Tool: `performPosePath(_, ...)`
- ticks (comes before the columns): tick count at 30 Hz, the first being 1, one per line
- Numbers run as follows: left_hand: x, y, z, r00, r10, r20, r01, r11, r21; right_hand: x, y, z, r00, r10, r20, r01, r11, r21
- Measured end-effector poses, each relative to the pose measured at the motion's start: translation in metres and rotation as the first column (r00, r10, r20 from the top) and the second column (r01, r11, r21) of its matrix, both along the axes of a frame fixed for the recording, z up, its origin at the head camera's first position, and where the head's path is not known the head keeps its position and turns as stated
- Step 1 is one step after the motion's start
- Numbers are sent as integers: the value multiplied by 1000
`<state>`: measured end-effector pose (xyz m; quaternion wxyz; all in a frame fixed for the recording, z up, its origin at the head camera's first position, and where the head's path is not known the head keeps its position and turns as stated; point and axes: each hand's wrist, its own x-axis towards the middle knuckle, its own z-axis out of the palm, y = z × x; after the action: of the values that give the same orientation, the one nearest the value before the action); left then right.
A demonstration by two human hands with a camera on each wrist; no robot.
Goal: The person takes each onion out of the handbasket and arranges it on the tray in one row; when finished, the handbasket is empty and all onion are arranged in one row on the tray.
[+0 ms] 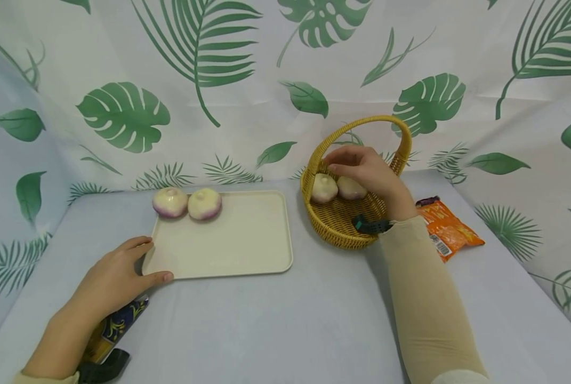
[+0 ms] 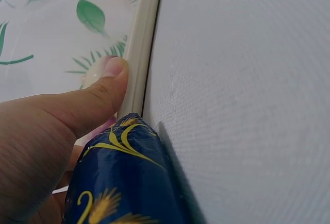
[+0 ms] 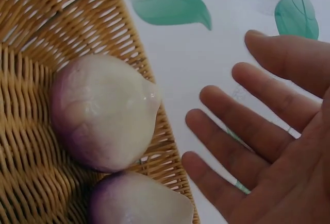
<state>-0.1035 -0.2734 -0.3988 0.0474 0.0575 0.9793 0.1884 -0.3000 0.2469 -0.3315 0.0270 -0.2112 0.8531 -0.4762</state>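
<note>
Wicker basket (image 1: 334,230) holds turnips (image 1: 323,190) — below the right hand (image 1: 366,169).

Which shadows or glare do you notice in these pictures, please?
Head view: glossy highlights on the leftmost purple-white vegetable, a soft shadow on the tablecloth beside the right sleeve; left wrist view: a shadow right of the blue packet; right wrist view: pale glints on the upper vegetable in the basket.

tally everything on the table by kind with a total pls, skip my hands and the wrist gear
purple-and-white vegetables: 4 (2 on the tray, 2 in the basket)
tray: 1
wicker basket: 1
packets: 2 (1 orange packet, 1 dark blue packet)
total: 8
</note>
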Motion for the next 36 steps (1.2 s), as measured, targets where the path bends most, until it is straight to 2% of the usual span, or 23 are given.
performPosePath(6, 0, 0, 0, 1000, 2, 2, -2, 1000, -1, -5, -1, -7, 1000, 9, -4, -9, 1000, 29)
performPosePath(13, 0, 1, 0, 1000, -4, -2, 4, 1000, 2, -4, -1, -14, 999, 41, 33, -43, 998, 45)
performPosePath(17, 1, 1, 0, 1000, -5, -1, 5, 1000, 7, -5, -2, -17, 998, 51, 43, -56, 993, 101)
performPosePath(22, 0, 2, 1, 1000, 0, 3, 0, 1000, 9, -5, -5, -17, 996, 48, 73, -62, 975, 211)
performPosePath(27, 0, 1, 1, 1000, 1, 4, -2, 1000, 10, -6, -7, -18, 997, 53, 60, -69, 948, 312)
performPosePath(36, 0, 2, 1, 1000, 2, 4, -2, 1000, 5, -6, -9, -20, 996, 83, 37, -91, 928, 360)
